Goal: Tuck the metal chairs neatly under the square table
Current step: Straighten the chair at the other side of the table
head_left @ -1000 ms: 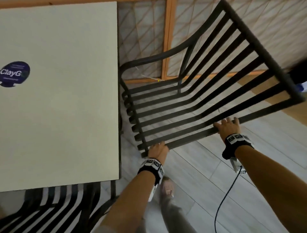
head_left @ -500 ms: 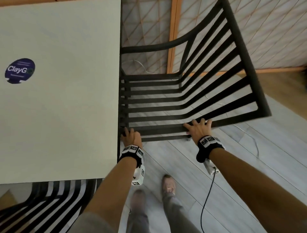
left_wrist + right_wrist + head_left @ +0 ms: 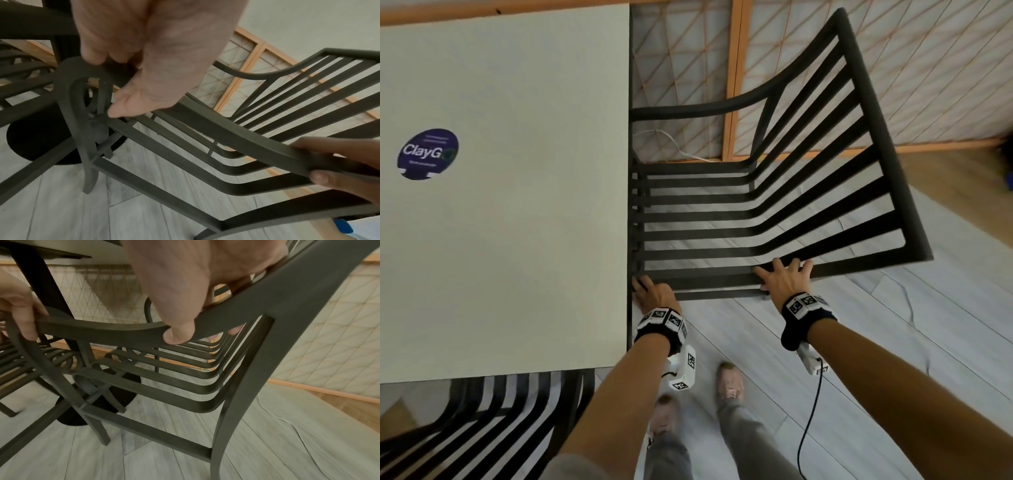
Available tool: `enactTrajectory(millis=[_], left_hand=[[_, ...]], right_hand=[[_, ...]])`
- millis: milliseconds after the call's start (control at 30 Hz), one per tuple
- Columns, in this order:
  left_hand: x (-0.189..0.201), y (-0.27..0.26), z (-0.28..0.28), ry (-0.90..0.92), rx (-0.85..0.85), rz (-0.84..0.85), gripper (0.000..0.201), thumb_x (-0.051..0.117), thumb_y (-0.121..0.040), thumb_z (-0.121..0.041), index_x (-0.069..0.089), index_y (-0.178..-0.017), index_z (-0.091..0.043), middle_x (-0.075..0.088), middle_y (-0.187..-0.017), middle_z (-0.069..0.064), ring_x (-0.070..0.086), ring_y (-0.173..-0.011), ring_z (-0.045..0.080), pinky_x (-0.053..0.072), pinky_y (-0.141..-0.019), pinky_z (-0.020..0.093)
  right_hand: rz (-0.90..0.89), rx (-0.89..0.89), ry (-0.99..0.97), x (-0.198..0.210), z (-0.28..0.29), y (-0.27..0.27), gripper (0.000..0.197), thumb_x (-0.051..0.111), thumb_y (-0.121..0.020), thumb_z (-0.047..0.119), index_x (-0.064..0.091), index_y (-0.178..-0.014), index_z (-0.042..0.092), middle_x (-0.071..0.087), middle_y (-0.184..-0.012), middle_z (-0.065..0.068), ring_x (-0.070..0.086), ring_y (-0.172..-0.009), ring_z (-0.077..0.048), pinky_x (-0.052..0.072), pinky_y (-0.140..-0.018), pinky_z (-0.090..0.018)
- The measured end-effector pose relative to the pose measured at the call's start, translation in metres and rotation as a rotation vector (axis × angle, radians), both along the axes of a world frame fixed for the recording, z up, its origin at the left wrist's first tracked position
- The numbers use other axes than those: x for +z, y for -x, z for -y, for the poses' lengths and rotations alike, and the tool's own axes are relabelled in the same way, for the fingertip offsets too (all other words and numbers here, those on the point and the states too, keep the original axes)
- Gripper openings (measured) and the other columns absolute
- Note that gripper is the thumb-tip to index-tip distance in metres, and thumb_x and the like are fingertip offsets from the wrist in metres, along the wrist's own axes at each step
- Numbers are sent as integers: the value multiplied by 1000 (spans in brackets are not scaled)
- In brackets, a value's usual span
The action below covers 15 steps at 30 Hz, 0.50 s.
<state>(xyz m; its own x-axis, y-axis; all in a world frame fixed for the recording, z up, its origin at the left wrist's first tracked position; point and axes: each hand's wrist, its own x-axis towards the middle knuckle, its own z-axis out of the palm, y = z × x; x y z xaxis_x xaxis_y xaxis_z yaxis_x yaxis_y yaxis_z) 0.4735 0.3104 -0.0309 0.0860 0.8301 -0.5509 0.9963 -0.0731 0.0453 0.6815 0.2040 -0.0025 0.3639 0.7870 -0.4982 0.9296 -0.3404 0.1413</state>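
Note:
A dark metal slatted chair (image 3: 883, 137) stands to the right of the square cream table (image 3: 517, 240), the front of its seat meeting the table's right edge. My left hand (image 3: 654, 294) grips the front end of the near armrest (image 3: 236, 134) beside the table edge, fingers curled over it (image 3: 144, 65). Further back, where the same armrest meets the backrest, my right hand (image 3: 782, 279) grips it with the thumb underneath (image 3: 195, 288). A second slatted chair (image 3: 500, 411) sits at the table's near edge, its seat partly under the top.
The table's black round pedestal base (image 3: 30, 138) sits on the grey plank floor below the chair fronts. A wood-framed lattice screen (image 3: 928, 68) closes off the far side, with a white cable (image 3: 678, 144) at its foot. My feet (image 3: 729, 383) are just behind the chair.
The chair has turned square to the table and slid left until its seat front meets the table edge. Both hands kept their hold on the armrest and moved left with it.

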Motion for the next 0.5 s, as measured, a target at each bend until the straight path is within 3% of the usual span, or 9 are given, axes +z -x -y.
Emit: enactTrajectory(millis=[67, 133, 200, 266, 333, 400, 500], left_hand=[[8, -4, 7, -13, 25, -8, 24, 60, -88, -3, 68, -111, -1, 4, -161, 17, 5, -146, 44, 24, -118, 53], [16, -6, 21, 38, 2, 7, 33, 58, -90, -3, 60, -122, 1, -5, -161, 19, 6, -147, 43, 28, -117, 52], [30, -3, 41, 104, -89, 6, 44, 51, -92, -4, 46, -136, 2, -5, -159, 25, 10, -146, 43, 31, -116, 47], [51, 4, 60, 205, -154, 62, 50, 51, -91, -2, 40, -139, 2, -2, -159, 26, 18, -145, 42, 33, -116, 45], [79, 20, 77, 278, -240, 153, 44, 51, -90, -3, 45, -133, 3, 20, -154, 26, 35, -138, 40, 37, -113, 42], [114, 47, 90, 333, -328, 230, 31, 49, -91, -7, 54, -119, 4, 46, -137, 25, 52, -121, 38, 48, -101, 40], [167, 107, 100, 427, -462, 300, 25, 51, -91, -12, 62, -108, 2, 64, -119, 19, 61, -108, 33, 50, -89, 39]], right_hand=[[8, -9, -37, 3, -4, 3, 46, 48, -94, 40, 33, -137, 35, 45, -135, -11, 42, -120, -45, 25, -104, -68], [16, 0, -66, 10, -3, 11, 54, 54, -91, 34, 29, -139, 35, 38, -142, -13, 37, -125, -46, 22, -105, -69], [26, 53, -126, 16, 4, 25, 66, 61, -86, 25, 26, -141, 34, 34, -146, -16, 31, -129, -47, 18, -106, -70], [23, 92, -174, 21, 15, 42, 70, 64, -80, 19, 29, -140, 33, 34, -145, -17, 28, -132, -47, 16, -107, -69], [3, 77, -185, 24, 29, 64, 65, 62, -79, 15, 36, -136, 31, 38, -142, -16, 32, -131, -43, 18, -107, -67], [-29, 8, -208, 27, 45, 94, 53, 58, -79, 11, 47, -128, 28, 47, -131, -14, 41, -122, -40, 28, -103, -65], [-111, -68, -239, 27, 66, 151, 46, 54, -79, 7, 52, -121, 25, 50, -122, -10, 47, -111, -36, 38, -95, -55]])
